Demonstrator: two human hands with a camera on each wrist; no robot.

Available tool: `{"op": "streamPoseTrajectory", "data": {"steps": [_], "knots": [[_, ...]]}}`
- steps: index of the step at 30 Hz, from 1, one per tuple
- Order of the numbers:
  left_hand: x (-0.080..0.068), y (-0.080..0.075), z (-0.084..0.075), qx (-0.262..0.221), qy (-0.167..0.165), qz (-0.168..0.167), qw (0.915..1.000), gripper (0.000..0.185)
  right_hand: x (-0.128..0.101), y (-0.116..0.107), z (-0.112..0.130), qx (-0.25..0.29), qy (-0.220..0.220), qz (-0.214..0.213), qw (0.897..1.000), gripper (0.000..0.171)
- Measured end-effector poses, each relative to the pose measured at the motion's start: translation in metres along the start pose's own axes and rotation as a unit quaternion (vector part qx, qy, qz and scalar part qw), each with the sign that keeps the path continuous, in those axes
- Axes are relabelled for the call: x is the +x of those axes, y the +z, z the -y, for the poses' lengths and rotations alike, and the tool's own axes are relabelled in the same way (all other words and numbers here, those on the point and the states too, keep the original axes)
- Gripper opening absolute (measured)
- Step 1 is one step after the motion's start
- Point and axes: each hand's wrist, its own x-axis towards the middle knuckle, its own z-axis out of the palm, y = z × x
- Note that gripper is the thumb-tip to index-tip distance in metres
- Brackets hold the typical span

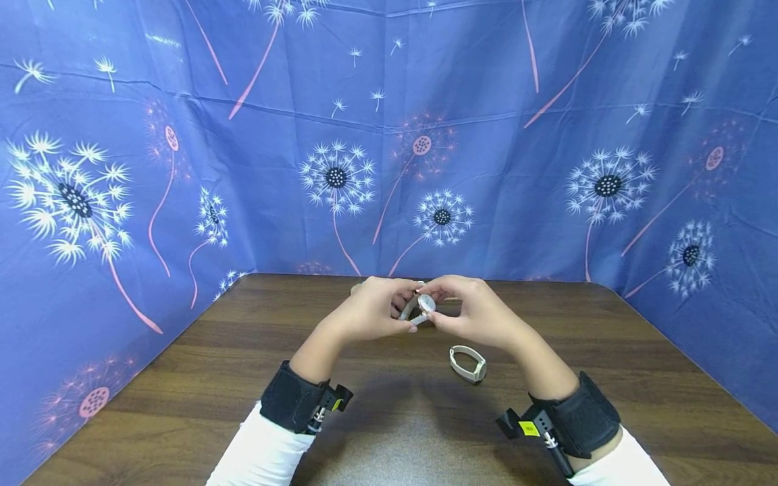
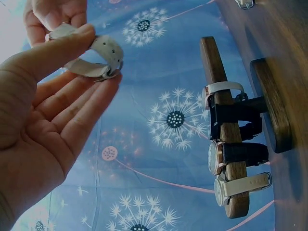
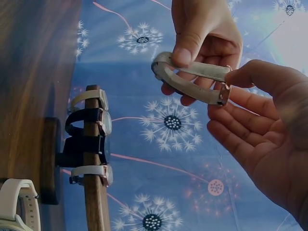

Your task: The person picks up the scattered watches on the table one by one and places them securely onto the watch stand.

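A wristwatch [image 1: 427,303] with a white strap and a rose-gold case is held up between both hands over the table, its dial facing the right hand's side in the head view. My left hand [image 1: 372,307] pinches the strap near the buckle end; in the left wrist view the holed strap [image 2: 109,52] loops between thumb and fingers. With thumb and fingertips, my right hand [image 1: 480,314] grips the case edge. From the right wrist view, the strap [image 3: 190,89] is fastened into a closed loop, and the dial is hidden there.
Behind the hands stands a wooden watch stand [image 2: 214,62] whose bar carries several watches with black, white and cream straps. Another pale-strapped watch [image 1: 467,364] lies on the brown wooden table [image 1: 213,378], nearer the person. A blue dandelion-print cloth [image 1: 273,223] hangs around the table.
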Motion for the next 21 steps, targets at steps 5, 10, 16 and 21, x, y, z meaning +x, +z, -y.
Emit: {"op": "streamPoseTrajectory", "data": {"steps": [5,10,16,21], "knots": [[-0.0010,-0.0026,0.0012,-0.006,0.010,-0.040,0.9991,0.057,0.0007,-0.0029,0.0039,-0.003,-0.018,-0.020,1.000,0.037],[-0.0001,-0.0050,0.0016,0.011,0.027,-0.088,0.9957,0.051,0.0023,-0.0038,0.0066,-0.016,-0.043,-0.058,0.997,0.048],[0.0016,-0.0037,0.0021,0.037,0.054,-0.114,0.9914,0.052,0.0032,0.0002,0.0040,-0.040,-0.049,-0.087,0.994,0.052],[0.0017,-0.0012,0.0015,0.030,0.059,-0.112,0.9915,0.055,0.0033,0.0022,0.0024,-0.050,-0.051,-0.095,0.993,0.044]]}}
